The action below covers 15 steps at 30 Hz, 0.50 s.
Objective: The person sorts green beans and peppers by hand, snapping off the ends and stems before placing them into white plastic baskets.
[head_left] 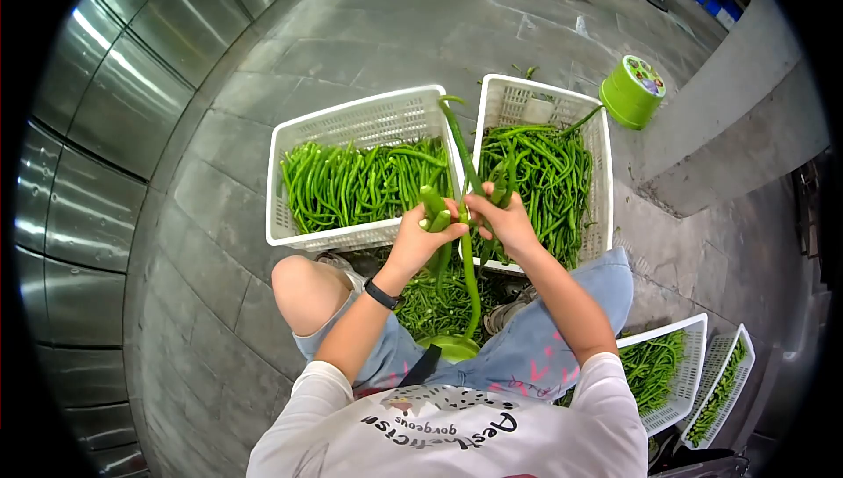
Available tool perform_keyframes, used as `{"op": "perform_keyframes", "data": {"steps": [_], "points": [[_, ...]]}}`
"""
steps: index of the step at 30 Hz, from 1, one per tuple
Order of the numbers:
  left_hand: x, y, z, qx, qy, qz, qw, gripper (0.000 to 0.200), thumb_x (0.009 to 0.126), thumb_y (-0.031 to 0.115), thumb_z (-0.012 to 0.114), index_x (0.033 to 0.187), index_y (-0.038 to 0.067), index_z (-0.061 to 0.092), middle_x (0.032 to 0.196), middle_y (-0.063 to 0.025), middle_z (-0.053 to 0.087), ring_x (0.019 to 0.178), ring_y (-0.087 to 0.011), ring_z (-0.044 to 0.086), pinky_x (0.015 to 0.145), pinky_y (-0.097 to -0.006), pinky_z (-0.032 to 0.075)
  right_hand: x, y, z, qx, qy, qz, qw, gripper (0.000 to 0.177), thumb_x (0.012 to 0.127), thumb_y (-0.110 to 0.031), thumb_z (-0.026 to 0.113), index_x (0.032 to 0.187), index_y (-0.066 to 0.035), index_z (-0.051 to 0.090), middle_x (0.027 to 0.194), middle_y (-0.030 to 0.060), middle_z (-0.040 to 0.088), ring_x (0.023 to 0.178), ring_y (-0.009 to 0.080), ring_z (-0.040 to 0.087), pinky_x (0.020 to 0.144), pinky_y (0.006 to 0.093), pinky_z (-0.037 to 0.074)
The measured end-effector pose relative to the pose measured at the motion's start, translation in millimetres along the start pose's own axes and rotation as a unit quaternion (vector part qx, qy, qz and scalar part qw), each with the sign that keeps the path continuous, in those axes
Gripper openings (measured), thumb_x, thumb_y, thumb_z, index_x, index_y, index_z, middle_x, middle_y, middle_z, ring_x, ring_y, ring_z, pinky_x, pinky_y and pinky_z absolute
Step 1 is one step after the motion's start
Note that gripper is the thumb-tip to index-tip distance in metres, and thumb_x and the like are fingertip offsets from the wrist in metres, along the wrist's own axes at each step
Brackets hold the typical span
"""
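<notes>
In the head view, the left hand (416,237) has its fingers curled round a few thick peppers (429,200), whose pale ends poke up above the thumb. Just beside it, the right hand (509,220) grips several thinner peppers (500,188), fingertips close against the left ones. A long pepper (460,140) slants up and away from the right fingers, its curled tip well beyond them, while another long green length (471,294) hangs from between the two hands toward the body. Beyond the left fingers stands a white crate (338,237) with many peppers (351,184) in it; beyond the right fingers, a second crate (604,188) holds a further pile (553,184). Below both hands, between the legs, lies a heap of green pieces (421,311). Farther out past the right fingers is a green stool (625,102). Well apart from the right hand, toward the body, two more crates hold green produce (652,368). A black band (381,294) circles the left wrist.
</notes>
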<state>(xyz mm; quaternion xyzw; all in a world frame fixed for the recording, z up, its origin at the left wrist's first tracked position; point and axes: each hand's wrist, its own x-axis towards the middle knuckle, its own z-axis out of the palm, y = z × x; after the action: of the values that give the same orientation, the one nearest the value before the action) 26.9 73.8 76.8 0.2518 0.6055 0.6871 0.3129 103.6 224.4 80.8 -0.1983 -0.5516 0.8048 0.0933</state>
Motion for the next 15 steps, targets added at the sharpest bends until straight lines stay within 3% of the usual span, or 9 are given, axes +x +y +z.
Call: {"op": "perform_keyframes", "data": {"steps": [3, 6, 9, 13, 15], "points": [[-8, -3, 0, 0.022, 0.003, -0.026, 0.999, 0.023, 0.079, 0.004, 0.071, 0.098, 0.004, 0.058, 0.094, 0.0004, 0.059, 0.084, -0.0079, 0.055, 0.076, -0.0241, 0.046, 1, 1, 8, 0.037, 0.034, -0.012, 0.999, 0.014, 0.085, -0.014, 0.065, 0.079, -0.004, 0.057, 0.062, -0.0007, 0.055, 0.044, 0.0056, 0.045, 0.039, 0.0210, 0.032], [-11, -17, 0, 0.015, 0.046, -0.017, 0.999, 0.022, 0.080, 0.004, 0.069, 0.099, 0.003, 0.057, 0.093, 0.0001, 0.060, 0.084, -0.0081, 0.055, 0.077, -0.0242, 0.046, -3, 0, 23, -0.030, 0.041, -0.028, 0.998, 0.018, 0.084, -0.016, 0.068, 0.077, -0.003, 0.057, 0.060, -0.0015, 0.054, 0.043, 0.0041, 0.044, 0.039, 0.0208, 0.031], [-14, -20, 1, -0.001, 0.084, -0.024, 0.996, 0.021, 0.081, 0.005, 0.068, 0.100, 0.003, 0.057, 0.093, -0.0007, 0.060, 0.084, -0.0086, 0.055, 0.077, -0.0248, 0.046, -6, -12, 23, -0.170, -0.038, -0.007, 0.985, 0.020, 0.085, -0.017, 0.067, 0.073, -0.003, 0.057, 0.056, -0.0019, 0.052, 0.042, 0.0037, 0.043, 0.038, 0.0211, 0.031], [-11, -17, -3, 0.072, 0.076, 0.009, 0.994, 0.023, 0.082, 0.008, 0.069, 0.101, 0.002, 0.057, 0.093, -0.0013, 0.060, 0.086, -0.0086, 0.055, 0.079, -0.0251, 0.046, 3, 16, 19, -0.036, 0.048, -0.026, 0.998, 0.020, 0.086, -0.020, 0.065, 0.076, -0.003, 0.061, 0.055, -0.0015, 0.053, 0.041, 0.0052, 0.044, 0.038, 0.0215, 0.031], [-9, -12, -7, 0.115, 0.051, 0.018, 0.992, 0.024, 0.082, 0.009, 0.069, 0.101, 0.002, 0.057, 0.093, -0.0011, 0.060, 0.086, -0.0084, 0.055, 0.079, -0.0252, 0.046, 2, 16, 18, -0.039, 0.036, -0.018, 0.998, 0.022, 0.087, -0.021, 0.065, 0.075, -0.003, 0.060, 0.058, 0.0001, 0.054, 0.041, 0.0069, 0.046, 0.037, 0.0224, 0.034]]}}
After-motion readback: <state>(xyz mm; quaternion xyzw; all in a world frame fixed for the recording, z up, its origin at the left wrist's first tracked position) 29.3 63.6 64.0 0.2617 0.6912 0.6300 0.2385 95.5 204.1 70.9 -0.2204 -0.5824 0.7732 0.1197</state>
